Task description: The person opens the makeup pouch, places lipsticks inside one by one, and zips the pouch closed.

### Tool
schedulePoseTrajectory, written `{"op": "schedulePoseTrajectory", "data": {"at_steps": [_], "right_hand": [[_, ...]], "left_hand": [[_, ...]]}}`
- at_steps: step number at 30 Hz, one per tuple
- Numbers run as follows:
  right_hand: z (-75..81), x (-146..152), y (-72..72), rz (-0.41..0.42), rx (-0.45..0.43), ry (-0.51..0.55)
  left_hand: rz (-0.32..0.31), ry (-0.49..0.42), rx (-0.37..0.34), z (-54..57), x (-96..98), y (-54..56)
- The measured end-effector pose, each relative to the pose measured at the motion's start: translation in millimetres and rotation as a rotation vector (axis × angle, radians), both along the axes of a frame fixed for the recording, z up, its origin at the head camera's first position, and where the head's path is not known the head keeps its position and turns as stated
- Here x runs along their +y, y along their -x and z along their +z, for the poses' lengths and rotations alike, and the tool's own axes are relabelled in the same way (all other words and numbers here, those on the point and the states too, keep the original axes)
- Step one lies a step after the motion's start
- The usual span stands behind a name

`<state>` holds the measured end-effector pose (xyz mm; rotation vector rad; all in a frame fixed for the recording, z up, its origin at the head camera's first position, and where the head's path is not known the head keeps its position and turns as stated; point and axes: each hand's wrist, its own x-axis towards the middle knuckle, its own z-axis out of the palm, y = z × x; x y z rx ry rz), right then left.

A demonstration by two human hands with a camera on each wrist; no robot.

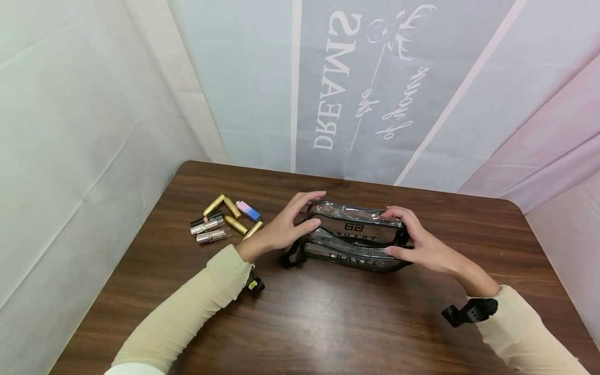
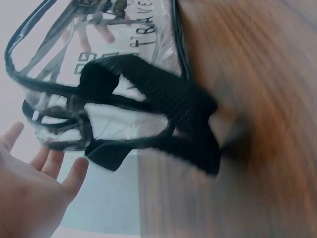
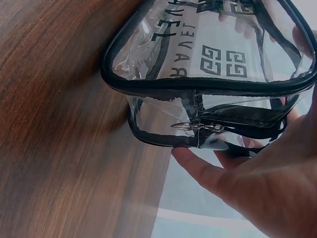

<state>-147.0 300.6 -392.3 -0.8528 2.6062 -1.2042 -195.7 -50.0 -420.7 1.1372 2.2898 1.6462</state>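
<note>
A clear plastic pouch point(image 1: 361, 212) with black piping and dark "TRAVEL" lettering stands on the table. My left hand point(image 1: 286, 224) is at its left end, thumb and fingers spread apart. A black strap loop point(image 2: 163, 91) hangs off that end, and in the left wrist view the left fingers point(image 2: 52, 161) are right by the pouch's edge. At the right end, my right hand point(image 1: 422, 245) grips the pouch, thumb on the near side and fingers over the far edge. A metal zipper pull point(image 3: 185, 126) shows on this end in the right wrist view.
Left of the pouch lie several gold tubes point(image 1: 232, 207), silver tubes point(image 1: 211, 236) and a pink-and-blue tube point(image 1: 248, 210). The brown wooden table point(image 1: 309, 317) ends at the back against a hanging cloth point(image 1: 253, 94) with printed lettering.
</note>
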Motion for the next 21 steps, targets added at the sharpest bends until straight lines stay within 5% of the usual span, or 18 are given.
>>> {"op": "schedulePoseTrajectory", "data": {"at_steps": [21], "right_hand": [[-9.2,-4.1,-10.5,-0.045,0.003,-0.019]], "left_hand": [[0.16,0.145,0.055,20.2,-86.2,4.7]]}}
